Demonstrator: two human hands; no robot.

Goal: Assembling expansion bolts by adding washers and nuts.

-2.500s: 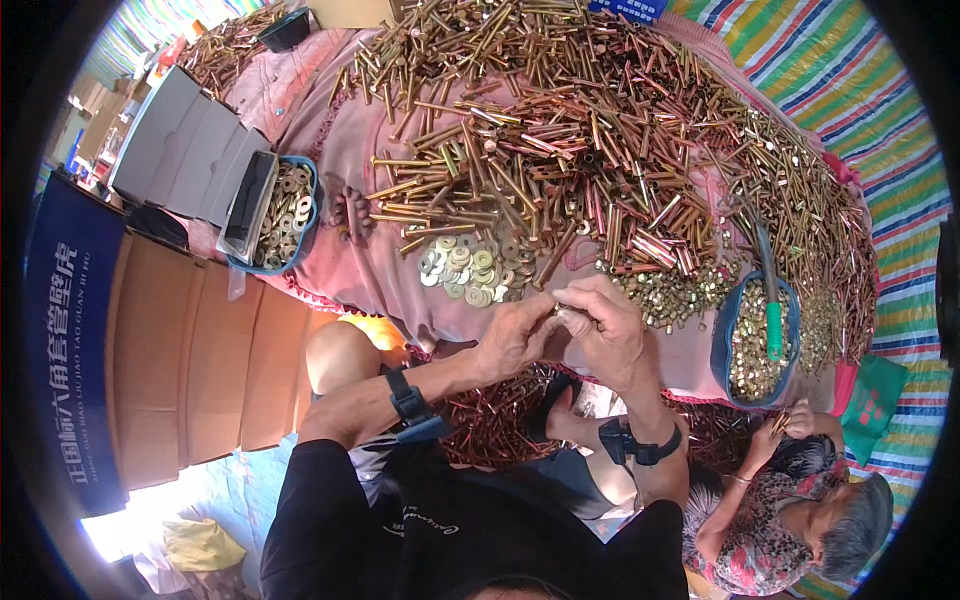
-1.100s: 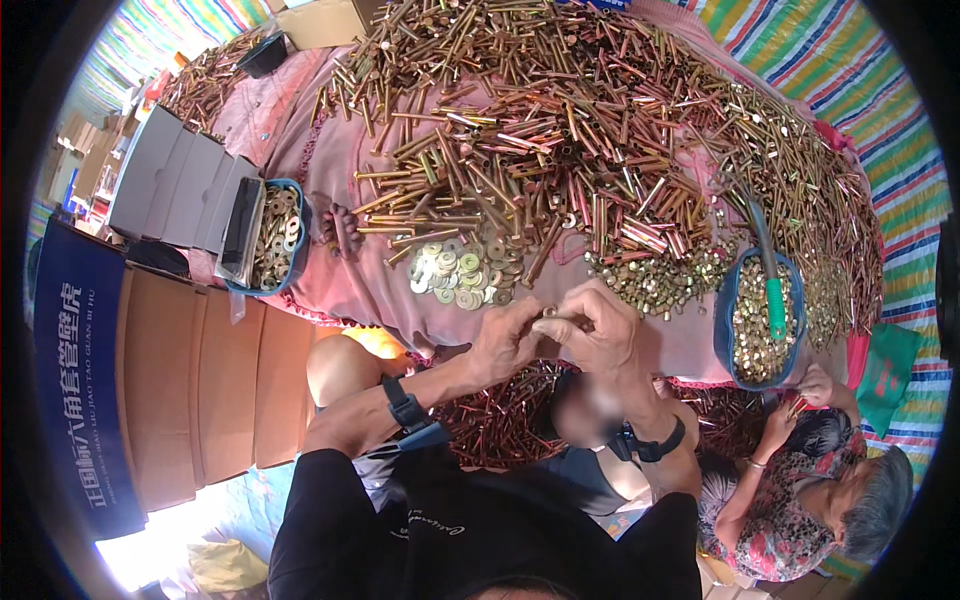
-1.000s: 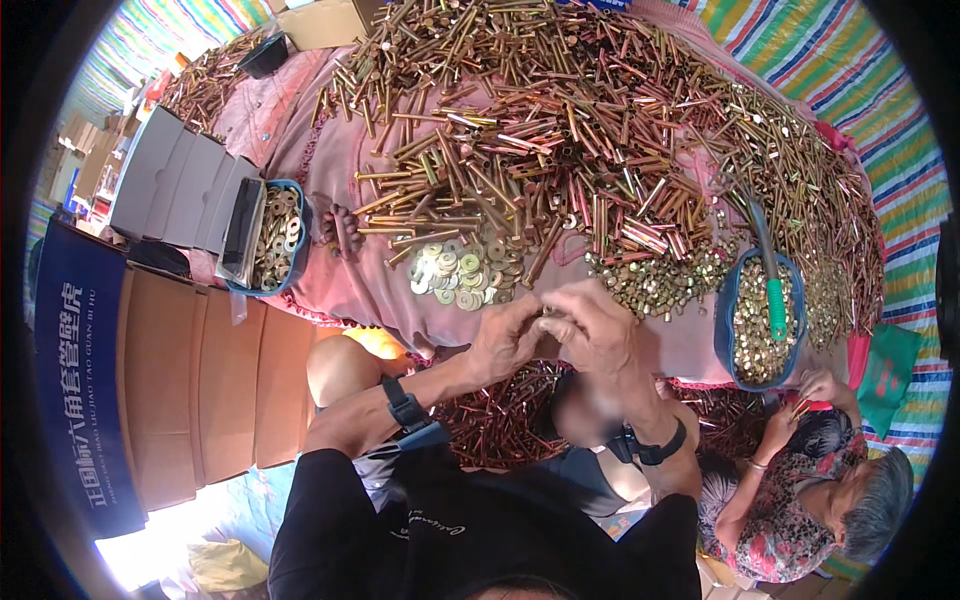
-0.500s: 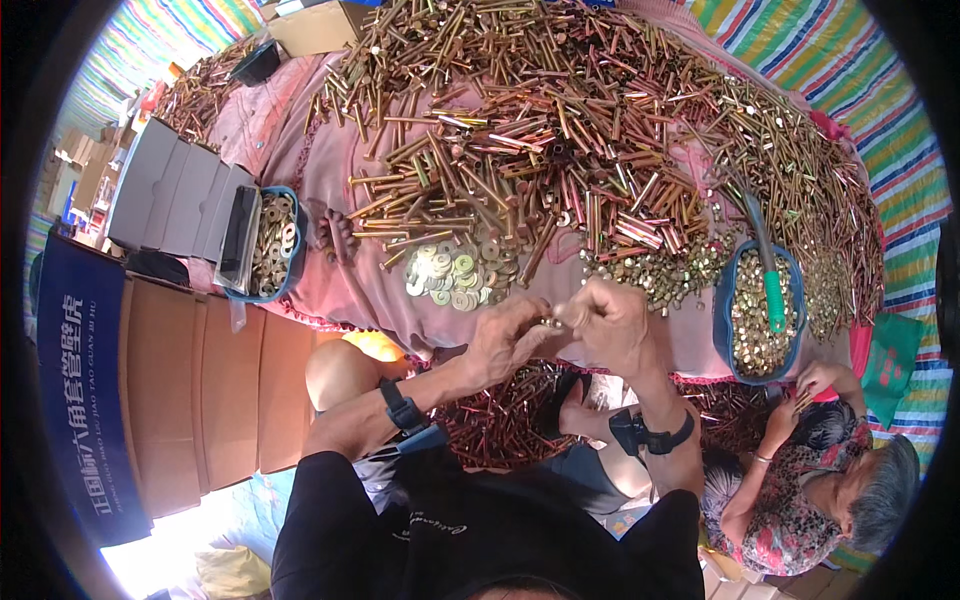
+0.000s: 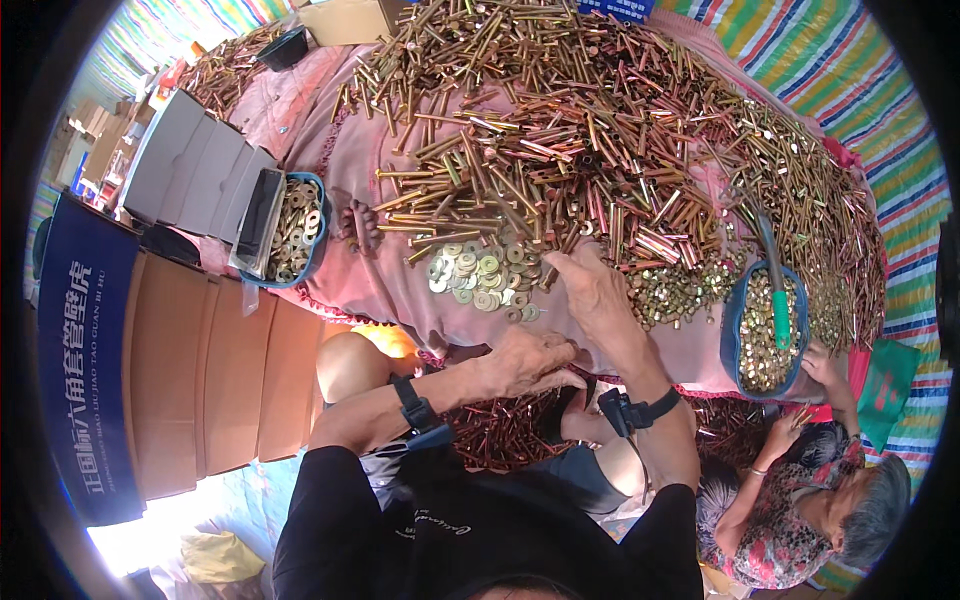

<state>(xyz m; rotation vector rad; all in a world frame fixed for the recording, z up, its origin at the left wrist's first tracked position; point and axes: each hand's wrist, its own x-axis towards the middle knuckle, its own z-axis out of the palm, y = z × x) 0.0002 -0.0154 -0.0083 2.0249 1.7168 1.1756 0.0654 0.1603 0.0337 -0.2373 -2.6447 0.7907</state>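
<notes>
My left hand [image 5: 528,364] hovers low by the table's near edge, fingers curled in toward the thumb; what they hold, if anything, does not show. Below it lies a heap of reddish bolts [image 5: 490,432]. My right hand [image 5: 597,292] reaches over the table, its bent fingertips down at the near edge of the large pile of long bolts [image 5: 590,170]. What those fingertips grip is hidden. Just left of them lie loose flat washers [image 5: 487,275]. To the right of my right hand is a spread of small brass-coloured nuts [image 5: 680,292].
A blue tub [image 5: 735,355] of small nuts with a green-handled tool [image 5: 780,318] stands right. Left are a blue tub [image 5: 322,240] of washers, grey boxes [image 5: 195,165] and brown cartons [image 5: 235,370]. A co-worker [image 5: 790,500] sits at the lower right, hands near the nut tub.
My hands were together over the table's near edge around a small metal piece. They have parted: the left moved down, the right forward to the bolts. The view has shifted slightly.
</notes>
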